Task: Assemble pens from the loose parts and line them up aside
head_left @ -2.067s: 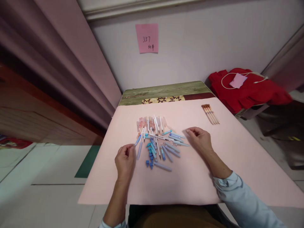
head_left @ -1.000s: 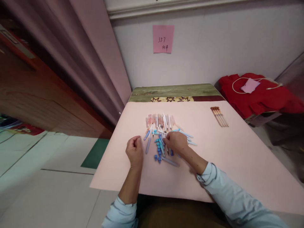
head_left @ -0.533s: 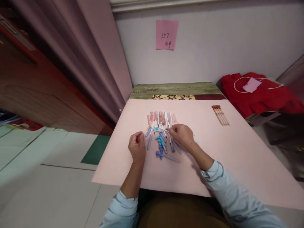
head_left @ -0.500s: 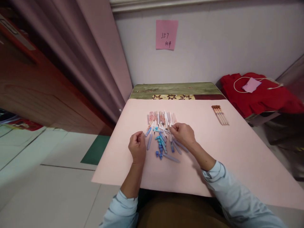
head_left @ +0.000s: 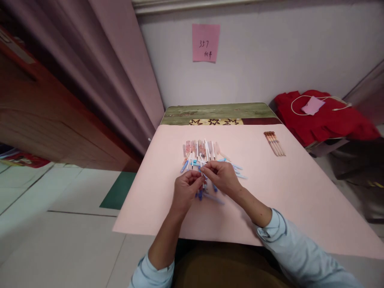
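Over a pile of pen parts, my left hand point(head_left: 188, 188) and my right hand point(head_left: 222, 174) meet, thumbs and fingers pinched. A thin white pen refill point(head_left: 201, 163) shows at the fingertips of my right hand. The left fingertips close just below it; what they pinch is hidden. Beyond the hands lie several white refills point(head_left: 206, 146) across a row of clear pinkish pen barrels point(head_left: 188, 147). Small blue pen parts point(head_left: 200, 195) show beneath the hands, partly covered. A pale blue barrel point(head_left: 214, 199) lies nearest me, and more pale blue barrels point(head_left: 240, 176) stick out to the right.
Several brown-topped pens point(head_left: 274, 144) lie side by side at the right of the pink-covered table point(head_left: 300, 200). Behind them a red cloth point(head_left: 327, 124) holds a white cable point(head_left: 295, 110). A pink note point(head_left: 205, 43) is on the wall, and a wooden door point(head_left: 60, 128) stands left.
My hands have come together over the pile: the left moved right and the right moved left, both still pinched. The view has shifted slightly.
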The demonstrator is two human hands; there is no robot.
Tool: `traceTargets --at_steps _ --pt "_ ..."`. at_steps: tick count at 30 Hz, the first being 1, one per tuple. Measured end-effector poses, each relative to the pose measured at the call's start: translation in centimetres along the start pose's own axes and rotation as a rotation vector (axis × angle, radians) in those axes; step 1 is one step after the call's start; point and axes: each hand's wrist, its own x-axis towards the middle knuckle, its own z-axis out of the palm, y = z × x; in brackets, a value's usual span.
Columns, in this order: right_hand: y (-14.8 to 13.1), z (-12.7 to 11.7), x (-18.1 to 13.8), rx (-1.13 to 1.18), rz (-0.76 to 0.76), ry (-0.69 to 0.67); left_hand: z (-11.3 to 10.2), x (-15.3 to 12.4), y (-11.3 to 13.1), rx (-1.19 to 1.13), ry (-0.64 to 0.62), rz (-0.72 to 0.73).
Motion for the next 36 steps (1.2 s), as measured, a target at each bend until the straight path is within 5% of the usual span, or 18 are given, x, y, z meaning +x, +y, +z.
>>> traceTargets --at_steps 4,7,10,13,18,23,27,31,36 --pt "1.1 1.0 -1.9 -0.203 -0.174 0.047 -2.9 0.2 -1.3 -0.024 0.279 0.080" --pt "1.7 2.8 -3.7 -0.390 -0.540 -0.069 -4.6 0.5 -2.7 -0.017 0.511 0.133" --pt "2.3 4.5 -4.4 -0.525 -0.781 -0.178 -5.2 0.5 -4.0 -0.011 0.547 0.150" --pt "3.1 4.8 -3.6 -0.626 -0.836 -0.210 -4.8 0.4 -5.1 0.016 0.513 0.143" --pt "4.4 3.7 -1.6 -0.671 -0.763 -0.155 -4.3 0.3 -5.8 0.071 0.457 0.157" --pt "4.7 1.8 -2.5 -0.477 -0.611 -0.048 -4.5 0.2 -5.5 0.082 0.425 0.175" --pt "5.2 -0.2 -5.8 -0.383 -0.300 0.184 -4.6 0.1 -5.6 0.084 0.428 0.201" --pt "6.0 -1.4 -9.2 -0.286 0.067 0.247 -4.6 0.1 -5.8 0.090 0.395 0.196" --pt "6.1 -1.3 -10.2 -0.213 0.192 0.263 -4.7 0.2 -5.7 0.124 0.386 0.174"
